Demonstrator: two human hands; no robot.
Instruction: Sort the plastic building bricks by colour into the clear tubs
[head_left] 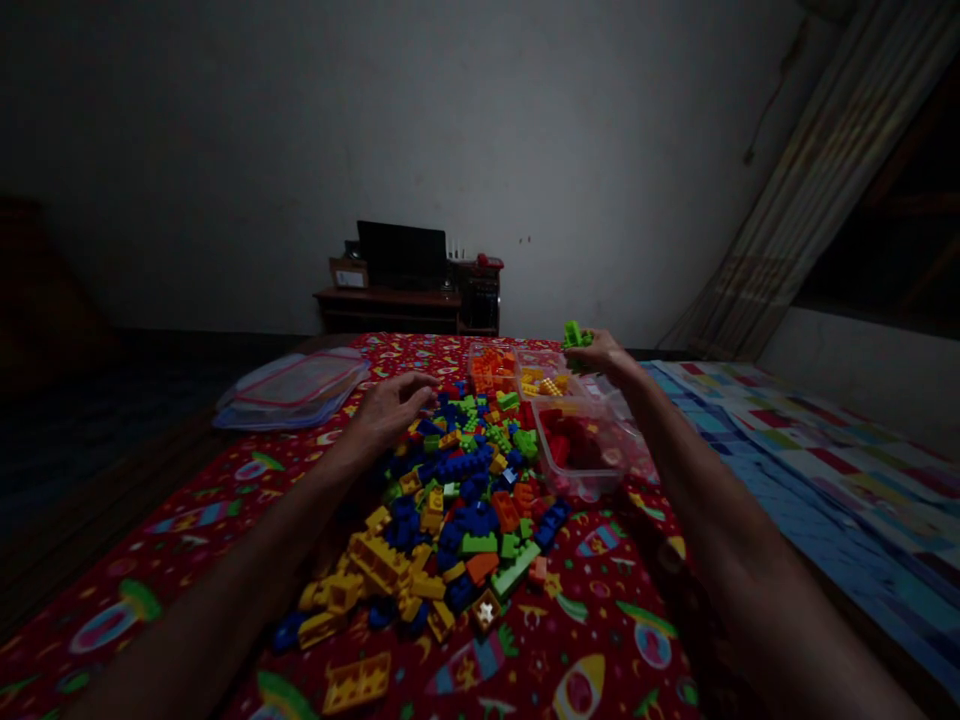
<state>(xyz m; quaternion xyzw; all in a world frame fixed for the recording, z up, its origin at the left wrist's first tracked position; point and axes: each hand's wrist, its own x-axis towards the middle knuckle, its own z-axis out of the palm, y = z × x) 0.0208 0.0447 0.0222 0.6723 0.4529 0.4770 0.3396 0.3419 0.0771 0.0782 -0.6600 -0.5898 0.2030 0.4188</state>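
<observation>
My right hand (602,352) is up over the far containers, its fingers closed around green building blocks (574,336). My left hand (391,408) hovers at the left side of the mixed block pile (465,465), thumb and fingers apart, with nothing visible in it. Blue, yellow, green and orange blocks make up the pile. To its right, a clear plastic container (589,485) holds red blocks (570,440). Behind it, yellow blocks (544,382) sit in one clear container and orange blocks (493,370) in another. The container under my right hand is partly hidden.
Stacked clear lids (296,388) lie at the left edge of the red patterned cloth (195,520). A single yellow block (357,684) rests near the front. Beyond are a desk (386,304) with a monitor (403,256); a checkered cover (825,430) spreads at the right.
</observation>
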